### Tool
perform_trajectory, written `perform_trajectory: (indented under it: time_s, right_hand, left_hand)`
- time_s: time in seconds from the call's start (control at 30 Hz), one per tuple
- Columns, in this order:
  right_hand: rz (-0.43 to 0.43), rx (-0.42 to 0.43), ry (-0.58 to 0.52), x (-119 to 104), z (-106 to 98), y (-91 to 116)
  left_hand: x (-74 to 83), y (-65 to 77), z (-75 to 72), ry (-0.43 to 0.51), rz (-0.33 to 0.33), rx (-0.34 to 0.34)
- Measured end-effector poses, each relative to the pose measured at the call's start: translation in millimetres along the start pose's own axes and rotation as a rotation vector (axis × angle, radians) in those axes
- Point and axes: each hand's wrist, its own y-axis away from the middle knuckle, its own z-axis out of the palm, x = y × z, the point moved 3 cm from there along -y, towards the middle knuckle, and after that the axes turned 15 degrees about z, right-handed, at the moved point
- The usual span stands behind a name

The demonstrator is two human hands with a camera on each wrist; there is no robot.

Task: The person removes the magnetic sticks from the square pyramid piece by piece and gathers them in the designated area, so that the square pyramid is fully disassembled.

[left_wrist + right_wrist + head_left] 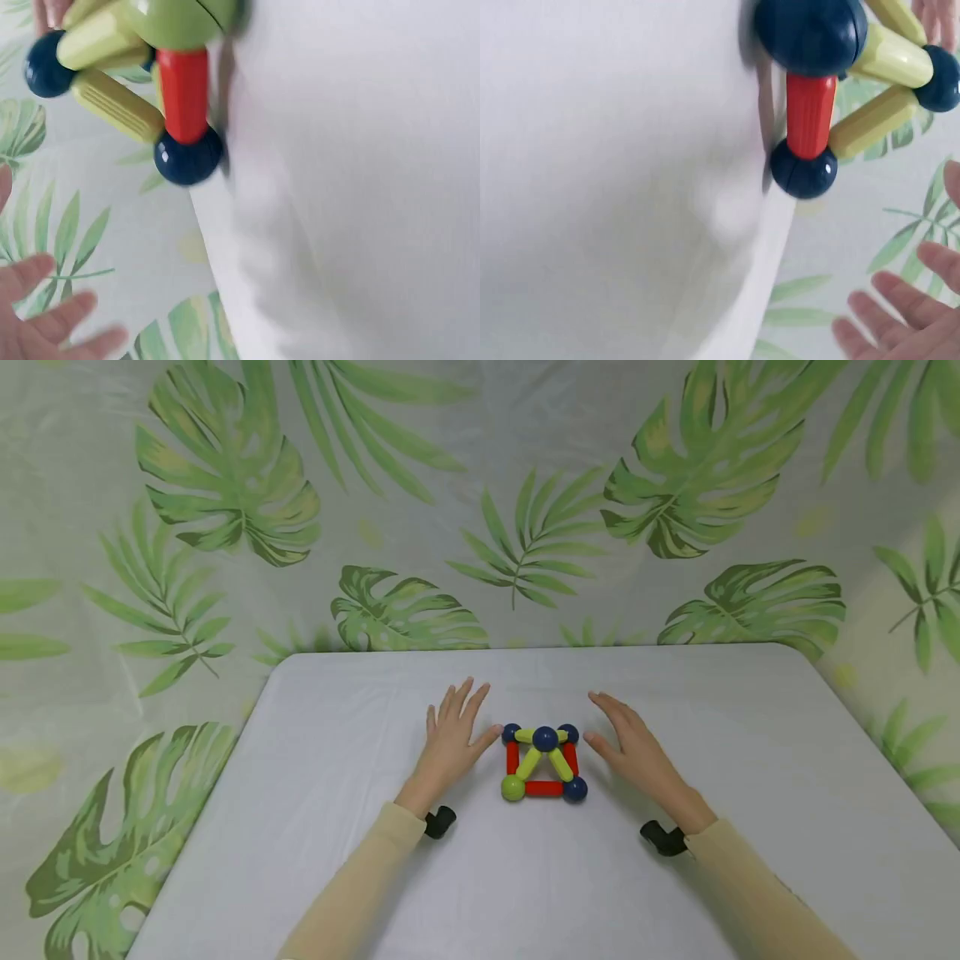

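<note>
On the white table stands a pyramid of toy rods and balls [544, 788]. Its base has red rods [184, 94], with dark blue balls and a green ball [513, 787] at the corners. Yellow-green rods [874, 121] lean up to a dark blue ball [545, 739] on top. To the pyramid's left is my left hand [447, 750], fingers spread and straight, thumb tip close to a rear corner ball; whether it touches, I cannot tell. My right hand [639, 753] hovers on the other side, fingers extended, apart from the pyramid. Neither hand holds anything.
A white cloth covers the table [315, 827], whose rounded far edge runs behind the pyramid. Beyond it hangs a pale backdrop [525, 435] with green leaf prints. Black wrist mounts [441, 822] sit beneath both wrists, close to the beige sleeves [360, 881].
</note>
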Motion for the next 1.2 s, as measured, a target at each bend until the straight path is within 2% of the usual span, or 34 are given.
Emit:
perform_trajectory:
  time_s: [0.1,0.2,0.27,0.37,0.5,0.6,0.7,0.8,1.07,1.2]
  right_hand:
    - [-0.026,-0.022,-0.164,-2.0,4.2,3.8]
    - [-0.02,-0.084,-0.351,-3.9,11.1,7.7]
    - [0.003,-0.139,-0.459,-5.5,16.7,10.7]
    - [0.036,-0.207,-0.569,-8.2,25.0,14.6]
    - [0.092,-0.233,-0.59,-11.1,33.9,18.0]
    - [0.131,-0.22,-0.559,-12.4,38.8,18.0]
    - [0.146,-0.204,-0.535,-13.5,42.0,16.8]
    - [0.146,-0.199,-0.535,-14.9,43.2,16.5]
    - [0.15,-0.206,-0.581,-20.8,42.9,22.3]
    - [0.131,-0.193,-0.622,-19.8,41.4,23.5]
  left_hand:
    - [5.6,-2.9,4.0,0.255,0.075,0.057]
    - [10.7,-7.0,9.8,0.512,0.115,0.114]
    - [14.4,-10.2,14.5,0.642,0.121,0.145]
    - [20.5,-14.2,22.4,0.755,0.123,0.162]
    - [31.5,-17.8,29.3,0.775,0.109,0.135]
    - [34.5,-19.7,38.2,0.721,0.093,0.115]
    - [32.4,-20.9,47.8,0.644,0.114,0.136]
    - [33.3,-21.4,48.1,0.611,0.127,0.154]
    - [27.0,-23.5,40.7,0.698,0.153,0.17]
    - [22.1,-26.1,37.3,0.738,0.171,0.113]
